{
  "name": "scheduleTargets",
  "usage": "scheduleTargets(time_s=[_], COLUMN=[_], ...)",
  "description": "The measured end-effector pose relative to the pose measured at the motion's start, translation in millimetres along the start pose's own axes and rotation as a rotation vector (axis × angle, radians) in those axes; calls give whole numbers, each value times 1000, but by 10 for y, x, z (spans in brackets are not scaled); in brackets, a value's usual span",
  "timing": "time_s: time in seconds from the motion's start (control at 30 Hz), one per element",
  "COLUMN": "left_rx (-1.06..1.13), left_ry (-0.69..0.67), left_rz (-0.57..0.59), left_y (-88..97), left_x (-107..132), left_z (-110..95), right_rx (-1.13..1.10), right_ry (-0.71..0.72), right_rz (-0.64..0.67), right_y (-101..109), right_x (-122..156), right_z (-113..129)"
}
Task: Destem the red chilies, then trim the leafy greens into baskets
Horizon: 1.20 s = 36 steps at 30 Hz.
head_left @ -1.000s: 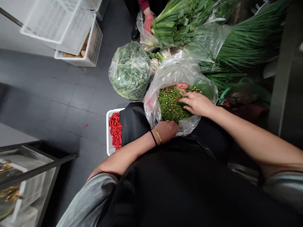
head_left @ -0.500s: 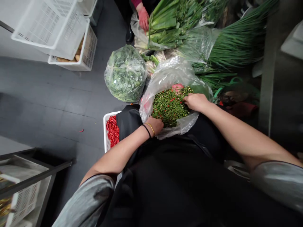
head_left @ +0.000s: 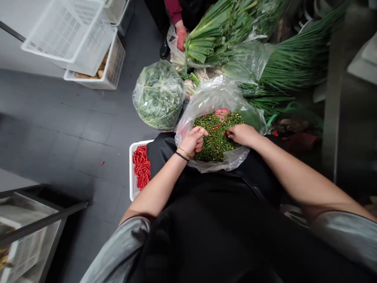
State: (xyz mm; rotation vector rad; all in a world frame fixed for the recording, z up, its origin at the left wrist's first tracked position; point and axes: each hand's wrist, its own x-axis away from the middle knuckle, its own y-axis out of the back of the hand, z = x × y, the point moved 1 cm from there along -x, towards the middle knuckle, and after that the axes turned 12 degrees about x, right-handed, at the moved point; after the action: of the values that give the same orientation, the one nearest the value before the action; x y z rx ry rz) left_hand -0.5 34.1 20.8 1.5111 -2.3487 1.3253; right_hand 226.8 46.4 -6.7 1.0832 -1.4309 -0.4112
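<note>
A clear plastic bag (head_left: 226, 88) stands open on my lap, filled with a heap of thin green chili stems (head_left: 213, 147) with a few red chilies (head_left: 216, 127) among them. Over the left part of the heap, my left hand (head_left: 193, 140) is closed in a pinch, with a small red chili at its fingertips. My right hand (head_left: 243, 135) reaches in over the bag's right side, its fingers closed by another small red chili (head_left: 224, 135). A white basket (head_left: 132, 173) holding many red chilies (head_left: 141, 167) sits left of my knee.
A bag of leafy greens (head_left: 159, 94) stands on the floor ahead. Beyond lie leeks (head_left: 203, 45) and long green onions (head_left: 297, 51), where a co-worker's gloved hand (head_left: 182, 38) touches the leeks. White crates (head_left: 116, 65) are stacked back left; a metal rack (head_left: 55, 216) stands front left.
My left hand has risen from the bag's near left edge to above the heap, fingers now pinched. My right hand has shifted slightly down and stays at the stems.
</note>
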Motion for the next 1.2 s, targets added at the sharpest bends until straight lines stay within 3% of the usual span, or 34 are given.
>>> scheduleTargets(time_s=[0.2, 0.3, 0.4, 0.5, 0.6, 0.67, 0.77, 0.87, 0.97, 1.13, 1.2], left_rx=[28, 21, -38, -50, -54, -97, -95, 58, 171, 219, 250], left_ry=[113, 40, 23, 121, 196, 194, 165, 92, 9, -31, -61], left_rz=[-146, -216, -170, -53, -26, -59, -99, -97, -42, 134, 173], left_y=[85, 131, 97, 22, -8, 8, 79, 205, 329, 347, 298], left_x=[-89, -84, -113, -144, -129, -98, -49, -25, -17, -11, -15], left_z=[210, 194, 193, 256, 333, 352, 286, 118, -41, -75, -48], right_rx=[-60, -525, -1097, -1245, -899, -551, -215, -35, 123, 218, 197], right_ry=[49, 128, 178, 193, 150, 87, 49, 256, 450, 276, 226], right_rz=[34, 50, 88, -75, -394, -499, -456, -327, -199, -46, -104], right_y=[119, 176, 191, 175, 157, 148, 127, 72, -2, 38, 128], right_x=[-249, -170, 21, 203, 334, 367, 294, 164, 130, 211, 168], right_z=[167, 79, 92, 281, 497, 583, 595, 498, 245, -280, -292])
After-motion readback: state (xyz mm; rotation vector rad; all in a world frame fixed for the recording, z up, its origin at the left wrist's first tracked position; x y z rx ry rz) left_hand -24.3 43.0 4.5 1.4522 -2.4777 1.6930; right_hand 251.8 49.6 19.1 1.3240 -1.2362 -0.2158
